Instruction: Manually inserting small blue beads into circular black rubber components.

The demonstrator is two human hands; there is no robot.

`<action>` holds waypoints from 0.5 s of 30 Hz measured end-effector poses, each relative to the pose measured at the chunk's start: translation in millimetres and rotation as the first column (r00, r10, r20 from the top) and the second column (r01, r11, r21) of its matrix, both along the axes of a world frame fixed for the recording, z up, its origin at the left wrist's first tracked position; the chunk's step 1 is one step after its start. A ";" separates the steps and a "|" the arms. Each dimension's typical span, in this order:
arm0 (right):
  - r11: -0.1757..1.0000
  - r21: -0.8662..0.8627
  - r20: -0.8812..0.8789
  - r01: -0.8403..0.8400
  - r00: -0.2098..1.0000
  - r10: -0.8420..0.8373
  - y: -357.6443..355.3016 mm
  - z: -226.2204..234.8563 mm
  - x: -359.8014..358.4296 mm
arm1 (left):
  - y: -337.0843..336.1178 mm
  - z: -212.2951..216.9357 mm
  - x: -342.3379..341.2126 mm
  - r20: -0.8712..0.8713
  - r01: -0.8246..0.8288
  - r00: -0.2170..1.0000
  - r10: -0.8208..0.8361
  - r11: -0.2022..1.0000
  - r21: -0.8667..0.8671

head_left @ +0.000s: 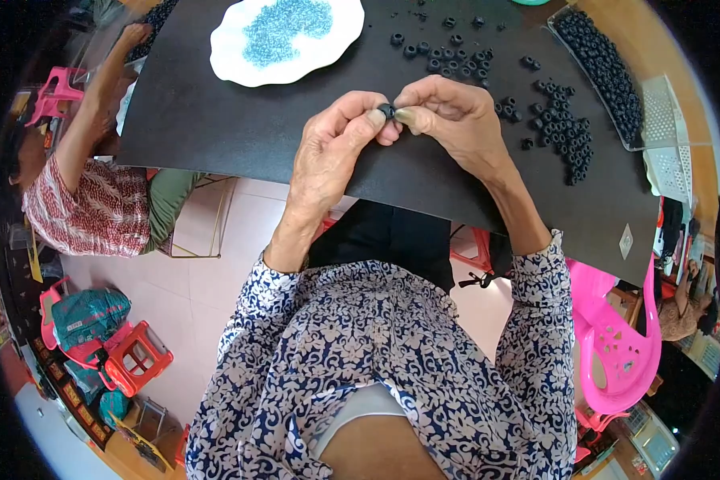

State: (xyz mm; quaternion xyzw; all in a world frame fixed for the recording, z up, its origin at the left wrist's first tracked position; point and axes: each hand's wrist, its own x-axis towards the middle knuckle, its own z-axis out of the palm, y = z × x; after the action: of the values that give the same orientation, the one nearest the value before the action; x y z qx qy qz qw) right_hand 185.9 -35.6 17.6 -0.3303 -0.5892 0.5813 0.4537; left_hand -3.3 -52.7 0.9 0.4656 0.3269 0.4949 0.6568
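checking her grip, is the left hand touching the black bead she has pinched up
Touching. The head view shows the left hand with its thumb tip pressed against the black bead, and the right hand pinching it from the other side.

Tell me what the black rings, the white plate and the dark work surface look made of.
The black rings: matte and dull, without shine, probably rubber or plastic; the left hand and right hand pinch one ring. The white plate: glossy with a wavy rim, likely plastic or glazed ceramic. The dark work surface: a flat, low-sheen sheet, perhaps rubber or foam mat.
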 end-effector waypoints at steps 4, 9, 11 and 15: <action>1.000 0.010 -0.012 -0.024 1.000 0.024 -3.5 -2.9 -1.2 | -4.9 1.2 0.4 -0.049 -0.033 0.998 0.032 0.999 -0.029; 1.000 -0.009 0.022 -0.019 1.000 0.019 -12.8 -1.0 -3.2 | -13.3 9.2 -2.9 -0.142 -0.038 0.989 0.034 0.999 -0.020; 0.999 -0.039 0.062 -0.010 0.998 0.012 -17.6 2.8 -4.0 | -18.1 4.0 -4.9 -0.087 -0.048 0.995 0.047 0.999 -0.009; 0.989 0.100 0.313 0.112 0.940 -0.138 -5.1 21.7 8.9 | -17.2 -1.5 -4.1 -0.028 -0.052 0.998 0.052 0.999 0.005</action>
State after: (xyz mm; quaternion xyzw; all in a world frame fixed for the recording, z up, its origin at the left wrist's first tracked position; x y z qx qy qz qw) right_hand 194.8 -40.7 39.3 -0.4378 -0.6557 0.4660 0.4015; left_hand -7.4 -69.9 -0.6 0.4651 0.3469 0.5062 0.6380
